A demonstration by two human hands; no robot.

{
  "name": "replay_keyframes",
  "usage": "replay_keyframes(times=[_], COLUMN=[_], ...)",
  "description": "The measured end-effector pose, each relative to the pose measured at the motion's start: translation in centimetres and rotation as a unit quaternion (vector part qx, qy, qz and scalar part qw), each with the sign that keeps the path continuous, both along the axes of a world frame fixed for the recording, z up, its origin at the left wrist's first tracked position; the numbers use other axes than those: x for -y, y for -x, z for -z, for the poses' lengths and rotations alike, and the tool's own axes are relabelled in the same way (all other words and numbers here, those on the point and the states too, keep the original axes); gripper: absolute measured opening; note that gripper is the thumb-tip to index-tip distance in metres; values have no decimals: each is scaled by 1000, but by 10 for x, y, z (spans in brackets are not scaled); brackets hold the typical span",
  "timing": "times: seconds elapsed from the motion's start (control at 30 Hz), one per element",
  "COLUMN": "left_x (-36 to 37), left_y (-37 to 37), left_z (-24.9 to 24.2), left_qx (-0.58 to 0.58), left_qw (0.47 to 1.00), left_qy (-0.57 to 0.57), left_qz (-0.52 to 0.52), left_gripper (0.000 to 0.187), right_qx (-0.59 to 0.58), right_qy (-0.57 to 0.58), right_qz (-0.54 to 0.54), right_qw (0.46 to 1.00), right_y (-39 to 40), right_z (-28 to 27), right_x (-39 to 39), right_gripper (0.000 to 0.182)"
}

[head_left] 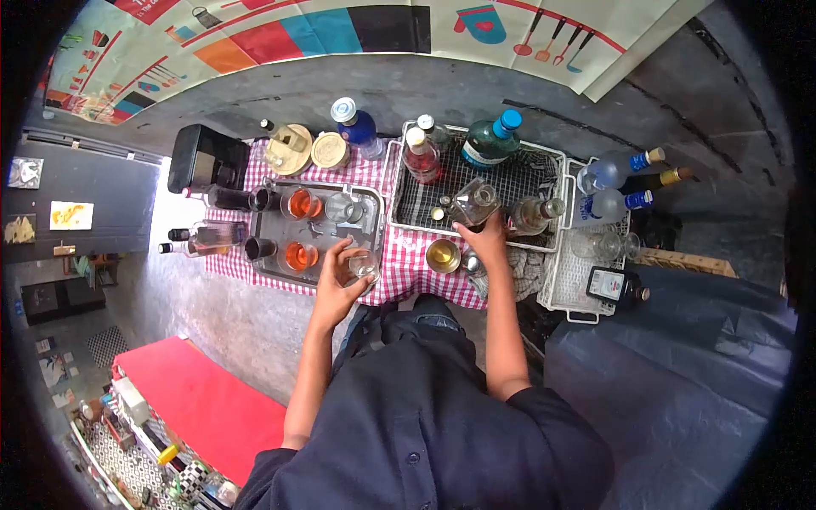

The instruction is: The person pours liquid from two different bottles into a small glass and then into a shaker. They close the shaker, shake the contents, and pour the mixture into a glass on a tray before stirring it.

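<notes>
My left hand [340, 274] is wrapped round a clear glass [362, 264] at the front right corner of the metal tray [379, 212]. On that tray stand glasses with orange-red liquid [303, 256], dark glasses and an empty glass [343, 206]. With my right hand [486, 238] I grip a clear glass bottle [474, 201], tilted over the wire basket [389, 191]. Between my hands, a cup of yellowish liquid [443, 255] rests on the checked cloth [404, 246].
Bottles with red [422, 156] and green [491, 140] glass stand in the basket's back part. A clear bottle [533, 214] is right beside my right hand. Farther right, a white rack [578, 293] holds more bottles. A blue bottle [359, 132] stands behind the tray.
</notes>
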State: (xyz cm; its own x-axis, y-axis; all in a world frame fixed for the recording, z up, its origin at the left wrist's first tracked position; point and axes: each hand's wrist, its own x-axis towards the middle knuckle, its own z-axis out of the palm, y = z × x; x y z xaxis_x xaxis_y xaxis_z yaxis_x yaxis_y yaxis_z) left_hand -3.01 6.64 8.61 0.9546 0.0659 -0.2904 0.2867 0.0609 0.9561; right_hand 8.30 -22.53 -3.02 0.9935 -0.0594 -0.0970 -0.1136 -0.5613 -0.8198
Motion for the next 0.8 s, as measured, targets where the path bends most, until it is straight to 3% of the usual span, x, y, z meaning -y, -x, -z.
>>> replay_keyframes(times=[0.27,0.4,0.53,0.57,0.67,0.8], left_x=[6,-4,-20,-25,-42,-61], left_y=[9,4,-5,-7,-12,-15], left_z=[3,5,-4,-7,-16,-18], left_qx=[12,14,27,31,45,70], left_qw=[999,999,999,999,998,995], left_qy=[28,31,38,36,45,62], left_qz=[-26,-12,6,10,20,38], left_gripper=[74,73,75,74,73,71], right_qx=[53,95,134,141,141,166], right_qy=[-44,-52,-150,-119,-105,-122], right_qz=[12,30,31,36,29,48], right_qw=[998,994,979,982,984,977], right_y=[-7,-8,-10,-9,0,9], right_z=[21,7,-2,-2,-58,-92], right_x=[-3,-7,-16,-14,-27,-34], right_gripper=[72,63,62,62,60,61])
